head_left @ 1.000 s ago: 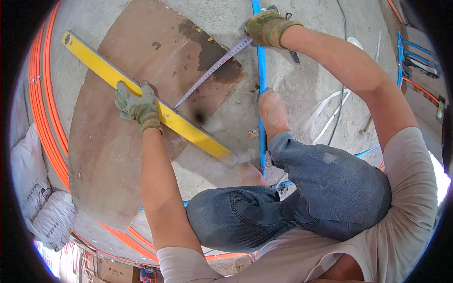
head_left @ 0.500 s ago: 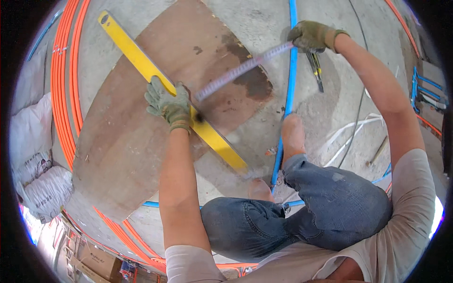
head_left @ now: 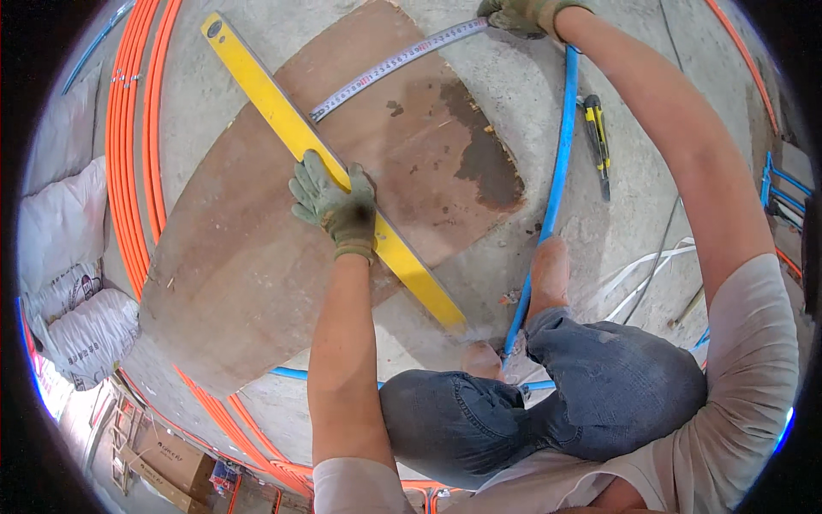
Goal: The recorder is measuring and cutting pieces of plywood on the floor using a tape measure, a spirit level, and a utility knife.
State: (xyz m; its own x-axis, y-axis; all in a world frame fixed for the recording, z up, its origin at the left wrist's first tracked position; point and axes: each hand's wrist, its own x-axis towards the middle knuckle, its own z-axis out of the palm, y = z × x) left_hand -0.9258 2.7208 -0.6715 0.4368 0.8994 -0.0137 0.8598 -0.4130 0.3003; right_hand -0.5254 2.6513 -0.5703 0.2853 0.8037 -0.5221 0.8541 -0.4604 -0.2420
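Note:
A yellow spirit level lies slantwise across a brown, stained board on the concrete floor. My left hand, in a grey-green glove, presses down on the level with its fingers spread. My gloved right hand, at the top edge of the view, is closed on a tape measure. Its white blade stretches over the board, with its end beside the level's right edge. The tape's case is hidden in my hand. A yellow and black utility knife rests on the floor right of a blue pipe.
Orange conduits run along the left, next to white sacks. A cardboard box stands at the lower left. White strapping and a dark cable lie on the right. My bare foot is beside the blue pipe.
My right hand has moved up and left with the tape measure, and the blade's end has shifted farther along the level. The utility knife shows fully now. My left hand stays on the level.

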